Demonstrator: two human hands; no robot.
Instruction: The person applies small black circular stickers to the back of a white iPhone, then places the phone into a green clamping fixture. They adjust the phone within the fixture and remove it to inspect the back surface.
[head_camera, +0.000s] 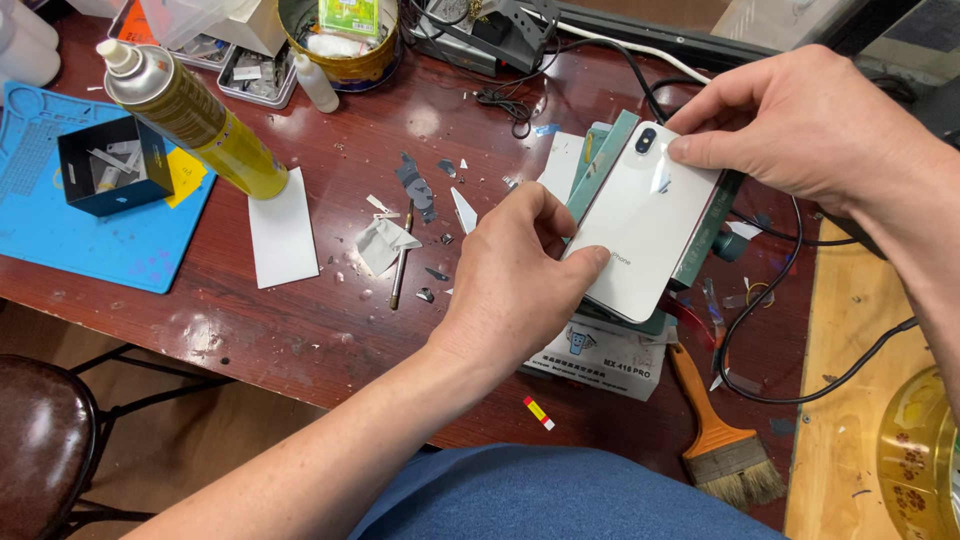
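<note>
A white phone back panel (645, 225) with a black camera lens near its top lies face down on a teal slab-shaped fixture (610, 150) at the table's right. My left hand (520, 285) grips the panel's lower left corner, thumb on its edge. My right hand (810, 125) comes in from the upper right, with its thumb and fingers pinching the panel's top edge beside the lens. A clear film tab (662, 180) shows under the right thumb.
A yellow spray can (190, 115) leans over a blue mat (90, 230) holding a small black box (112, 165). White card (283, 228), a thin tool (401, 255) and scraps lie mid-table. An orange-handled brush (720, 440) and black cables (770, 330) lie right. A stool (40, 440) stands lower left.
</note>
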